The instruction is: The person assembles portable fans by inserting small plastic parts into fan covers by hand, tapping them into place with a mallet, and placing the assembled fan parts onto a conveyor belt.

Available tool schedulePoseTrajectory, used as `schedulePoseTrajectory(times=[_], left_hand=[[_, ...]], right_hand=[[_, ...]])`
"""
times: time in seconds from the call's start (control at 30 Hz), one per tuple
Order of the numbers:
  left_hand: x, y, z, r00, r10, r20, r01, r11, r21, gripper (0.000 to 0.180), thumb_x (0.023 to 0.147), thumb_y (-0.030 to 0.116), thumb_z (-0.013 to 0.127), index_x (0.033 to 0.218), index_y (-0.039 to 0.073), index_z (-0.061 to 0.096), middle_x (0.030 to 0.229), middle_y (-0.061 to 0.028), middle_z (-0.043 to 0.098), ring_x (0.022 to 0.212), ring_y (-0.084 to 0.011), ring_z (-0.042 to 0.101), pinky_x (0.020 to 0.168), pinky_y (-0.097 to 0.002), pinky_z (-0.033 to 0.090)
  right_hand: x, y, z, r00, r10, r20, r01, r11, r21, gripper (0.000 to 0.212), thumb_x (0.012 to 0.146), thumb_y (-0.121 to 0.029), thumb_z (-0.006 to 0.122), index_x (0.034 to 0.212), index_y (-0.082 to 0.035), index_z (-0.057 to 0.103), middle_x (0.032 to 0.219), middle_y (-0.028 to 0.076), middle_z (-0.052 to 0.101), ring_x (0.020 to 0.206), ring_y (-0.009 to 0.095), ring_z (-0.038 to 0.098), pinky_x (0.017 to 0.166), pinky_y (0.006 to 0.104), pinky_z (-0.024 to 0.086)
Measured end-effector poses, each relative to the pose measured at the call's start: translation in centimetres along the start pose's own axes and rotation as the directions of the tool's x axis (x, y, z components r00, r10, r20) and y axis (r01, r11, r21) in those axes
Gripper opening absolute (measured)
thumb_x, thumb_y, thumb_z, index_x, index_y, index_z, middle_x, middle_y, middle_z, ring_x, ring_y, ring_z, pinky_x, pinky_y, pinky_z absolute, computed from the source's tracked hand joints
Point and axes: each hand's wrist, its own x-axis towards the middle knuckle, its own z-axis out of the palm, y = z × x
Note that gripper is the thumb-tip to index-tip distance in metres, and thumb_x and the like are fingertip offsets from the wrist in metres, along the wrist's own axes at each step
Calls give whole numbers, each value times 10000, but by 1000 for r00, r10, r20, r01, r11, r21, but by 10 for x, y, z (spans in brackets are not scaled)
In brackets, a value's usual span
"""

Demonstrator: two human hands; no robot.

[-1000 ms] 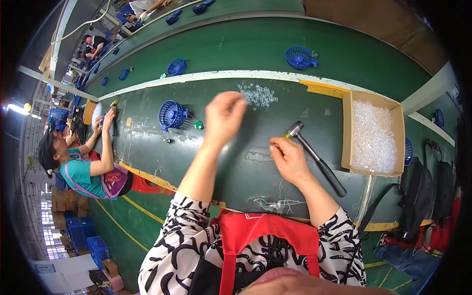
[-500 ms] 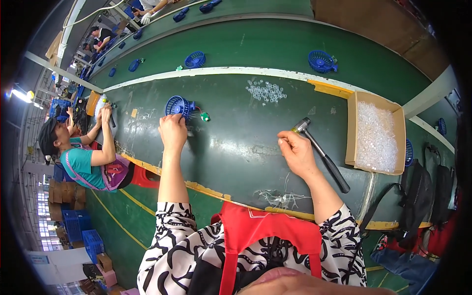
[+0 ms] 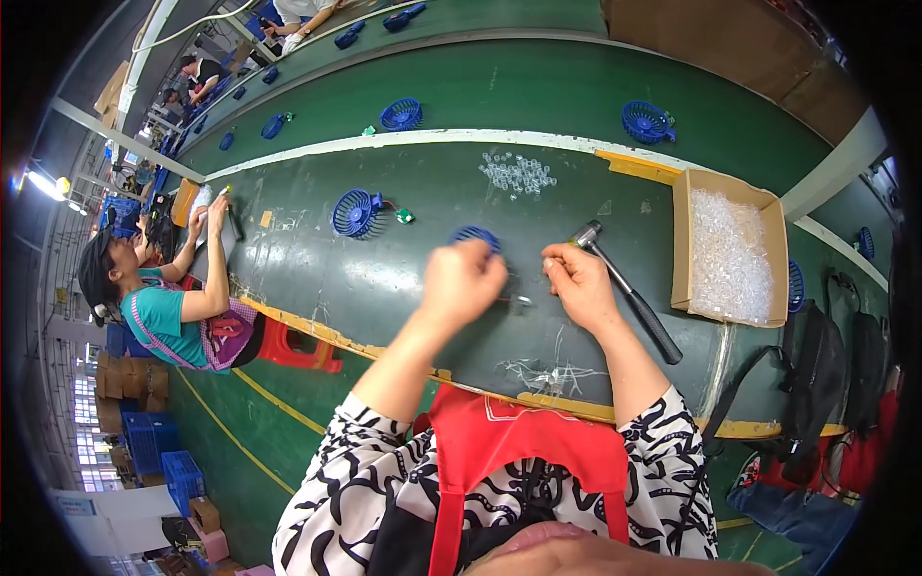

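My left hand [image 3: 465, 284], slightly blurred, is closed over a round blue slatted fan housing [image 3: 475, 235], whose rim shows past the fingers. A small shiny piece [image 3: 521, 301] hangs out beside that hand. With thumb and fingertips pressed together, my right hand [image 3: 584, 290] rests by the hammer's head; whatever it pinches is too small to make out. The hammer [image 3: 634, 305] lies on the bench, black handle toward me. Farther left, a second blue fan housing [image 3: 355, 213] sits with a small green circuit board [image 3: 404, 217] wired to it.
Small clear plastic pieces [image 3: 517, 174] lie loose near the bench's far edge. More fill a cardboard box [image 3: 683, 250] at right. Beyond runs a green belt [image 3: 519, 91] carrying blue housings. A co-worker [image 3: 178, 302] sits at left; black bags [image 3: 816, 384] hang at right.
My left hand has moved right, toward my right hand, with a blue fan housing; another housing stays where the hand was. Housings on the belt have shifted right. My right hand stays near the hammer.
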Motion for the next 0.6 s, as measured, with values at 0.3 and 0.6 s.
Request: schedulePoseTrajectory(times=[0.3, 0.6], left_hand=[[-31, 14, 17, 953, 295, -68, -297, 955, -10, 152, 795, 55, 680, 944, 22, 679, 931, -124, 669, 869, -318, 622, 753, -414, 510], [-57, 8, 6, 981, 191, -23, -192, 969, -152, 288, 795, -77, 565, 1077, -47, 615, 1051, -238, 621, 948, -413, 621, 840, -430, 521]], right_hand=[[-5, 4, -2, 995, 82, -59, -79, 995, 54, 142, 915, -86, 607, 988, 20, 666, 685, 54, 633, 561, 102, 571, 528, 275, 452], [5, 2, -1, 996, -67, -53, 61, 993, -102, 174, 957, -126, 590, 1045, 11, 652, 783, 18, 646, 601, 62, 542, 532, 228, 441]])
